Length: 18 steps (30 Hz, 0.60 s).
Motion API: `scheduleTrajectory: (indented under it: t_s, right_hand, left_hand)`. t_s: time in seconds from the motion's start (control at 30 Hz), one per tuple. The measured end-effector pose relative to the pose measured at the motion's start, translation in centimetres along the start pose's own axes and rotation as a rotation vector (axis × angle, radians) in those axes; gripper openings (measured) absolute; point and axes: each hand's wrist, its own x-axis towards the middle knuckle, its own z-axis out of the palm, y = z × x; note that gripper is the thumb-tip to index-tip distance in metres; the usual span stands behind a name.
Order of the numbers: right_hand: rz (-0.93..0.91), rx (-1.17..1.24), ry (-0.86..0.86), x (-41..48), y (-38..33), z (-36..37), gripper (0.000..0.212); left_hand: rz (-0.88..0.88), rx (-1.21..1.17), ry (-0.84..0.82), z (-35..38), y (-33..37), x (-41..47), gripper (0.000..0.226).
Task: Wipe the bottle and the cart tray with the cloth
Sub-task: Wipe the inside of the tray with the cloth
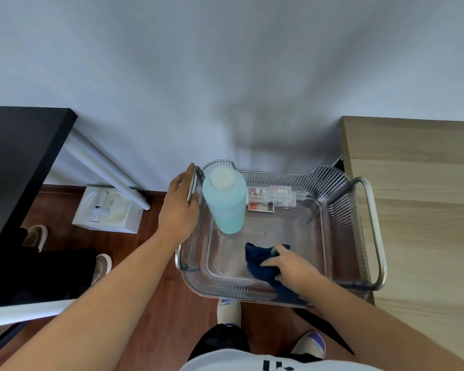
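**A:** How will that dark blue cloth (263, 263) handle?

**B:** Soft and limp, I'd say, and light. My right hand (295, 266) lies flat on it with the fingers (272, 262) spread, pressing it to the floor of the clear cart tray (330, 180), not pinching it. It bunches ahead of the fingertips and trails back under the wrist.

**A:** And the bottle?

**B:** The turquoise bottle (227, 202) stands upright in the tray's far left corner, well beyond my right fingertips and just beside my left thumb. It looks full, so probably heavy, and the smooth plastic may be slippery. I'd grip it round the body.

**A:** Your left hand?

**B:** The left hand (178, 207) is curled round the metal side handle (192, 183), steadying the cart.

**A:** Anything you can't make out?

**B:** The small cases of bits (271, 198) behind the bottle are too small to read. I cannot see any lower shelves or wheels.
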Motion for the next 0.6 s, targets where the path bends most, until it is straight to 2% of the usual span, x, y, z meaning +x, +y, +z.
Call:
scheduleTrajectory:
  t_s: [0.07,0.27,0.5,0.6]
  right_hand:
    - [0.023,-0.04,0.023,-0.3,1.1,-0.6,0.042]
    - [0.281,0.0,0.171,-2.0,3.4,-1.9,0.039]
    - [0.3,-0.15,0.096,-2.4,0.8,-2.9,0.039]
    - [0.284,-0.109,0.133,-2.7,-0.5,-3.1,0.037]
  left_hand:
    - [-0.002,0.008,-0.008,0.0,0.1,0.0,0.061]
    - [-0.013,0.076,-0.01,-0.1,0.4,-0.4,0.06]
    - [-0.013,0.052,0.018,-0.2,0.8,-0.6,0.058]
    - [0.017,0.04,0.066,-0.6,0.8,-0.8,0.054]
